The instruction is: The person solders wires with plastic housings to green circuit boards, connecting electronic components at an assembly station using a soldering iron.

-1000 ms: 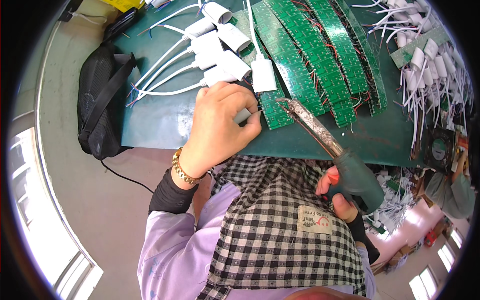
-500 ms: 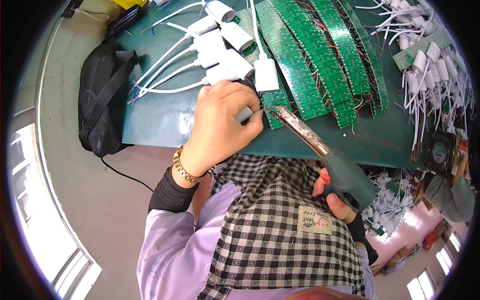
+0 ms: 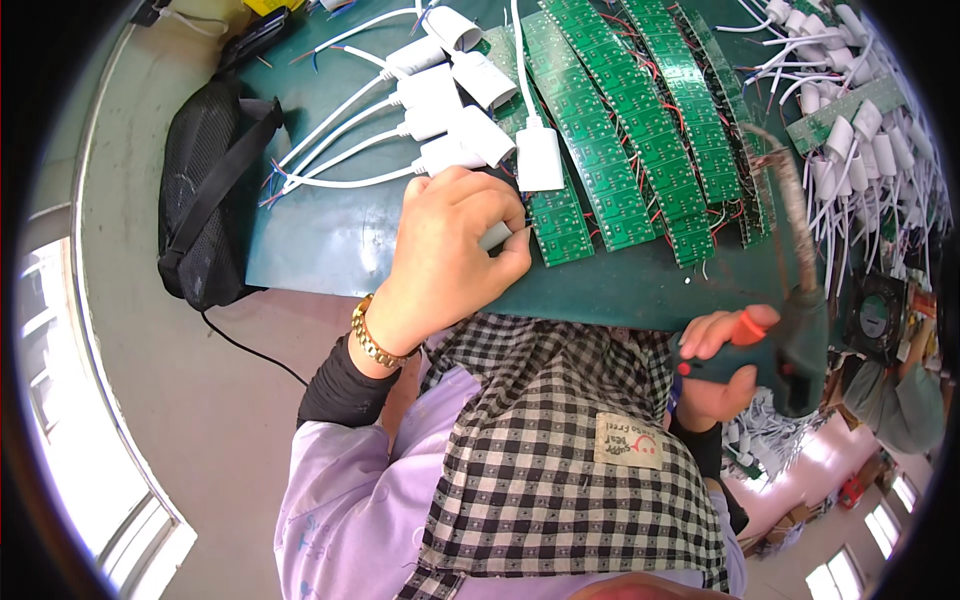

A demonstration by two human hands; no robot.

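My left hand (image 3: 455,240) is closed at the table's front edge, thumb and fingers pinched round a small grey cylindrical piece (image 3: 495,236). Most of that piece is hidden in the fingers. A green circuit board strip (image 3: 560,225) lies just right of the fingertips. Off to the right, my right hand (image 3: 722,360) grips a dark green soldering gun (image 3: 800,345) with an orange-red trigger. Its long, stained metal barrel points up and away, apart from the left hand, its bent tip blurred over the rightmost boards. White cylindrical housings (image 3: 450,152) with cables lie beyond my left hand.
More circuit board strips (image 3: 640,120) with red wires cover the middle of the green table (image 3: 320,245). A black bag (image 3: 205,190) sits at the left edge. White housings with cables (image 3: 860,150) are heaped at the far right. Another person's arm (image 3: 905,385) shows at right.
The soldering gun has swung right in my right hand, its tip leaving the left fingertips. My left hand stays nearly in place, still pinching the grey piece.
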